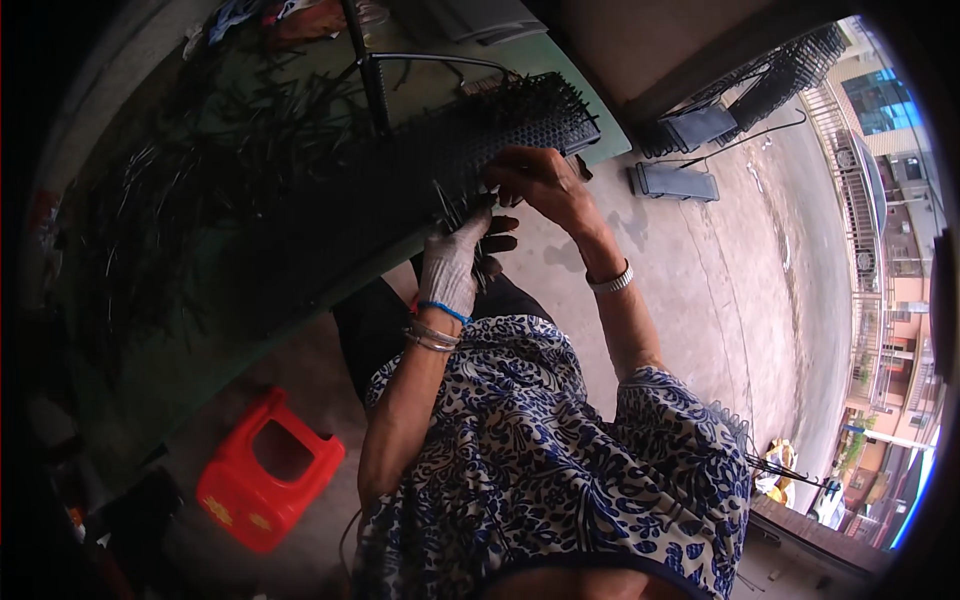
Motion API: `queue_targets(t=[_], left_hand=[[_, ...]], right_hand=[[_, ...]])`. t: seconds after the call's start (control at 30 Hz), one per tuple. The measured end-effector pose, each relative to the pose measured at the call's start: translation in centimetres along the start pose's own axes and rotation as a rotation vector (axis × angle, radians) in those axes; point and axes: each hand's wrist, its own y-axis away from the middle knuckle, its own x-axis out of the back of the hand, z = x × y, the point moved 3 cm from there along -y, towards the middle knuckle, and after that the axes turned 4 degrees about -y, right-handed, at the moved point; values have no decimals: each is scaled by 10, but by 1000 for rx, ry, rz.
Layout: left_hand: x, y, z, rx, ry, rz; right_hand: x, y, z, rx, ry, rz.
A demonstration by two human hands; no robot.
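My left hand, in a whitish knit glove with bare fingertips, is closed round a small bunch of thin dark sticks. Their ends poke up past the thumb. Just beyond it, my right hand is bare and bent at the wrist, its fingers pinched together by the end of the bunch. What is between those fingertips is too dark to make out. Both hands are over the near edge of a long dark perforated panel, whose far right end is crowded with small upright dark pieces.
The green tabletop carries a heap of loose dark strips and a black metal frame. A red plastic stool stands on the floor at lower left. Grey panels lie on the concrete to the right, near a fence.
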Motion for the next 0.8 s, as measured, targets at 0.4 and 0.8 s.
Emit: queue_targets(t=[0.4,0.8], left_hand=[[5,3,12,1,-168,-42],[19,-12,-2,77,153,-4]], right_hand=[[1,-4,-1,-20,-131,-34],[13,-15,-9,131,-91,177]])
